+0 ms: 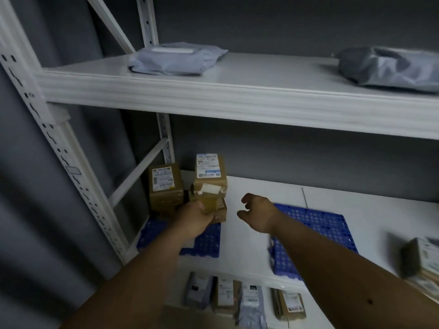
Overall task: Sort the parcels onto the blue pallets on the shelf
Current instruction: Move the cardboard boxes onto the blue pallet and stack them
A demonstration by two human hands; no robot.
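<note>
Down at the lowest level, nearest the camera, a row of small parcels (244,299) is seen, some in grey bags and some in brown card, lying side by side. Above them, on the white middle shelf (244,236), two blue pallets are laid well apart: the left pallet (206,243) near the frame post and the right pallet (316,229) further along. Over the left pallet a brown box (213,205) is gripped by the left hand (194,219), the fingers curled round its near lower side. That box is pressed against a stack of cardboard boxes already set at the back of the left pallet, among them a labelled box (165,186) and a taller labelled box (209,172). Just beside it the right hand (257,211) is held in the air with fingers loosely spread, nothing grasped. At the right edge a blurred pile of parcels (421,262) is glimpsed on the same shelf. Higher up, on the top shelf (237,91), a pale grey bag (175,59) and a darker grey bag (389,67) are laid well apart.
</note>
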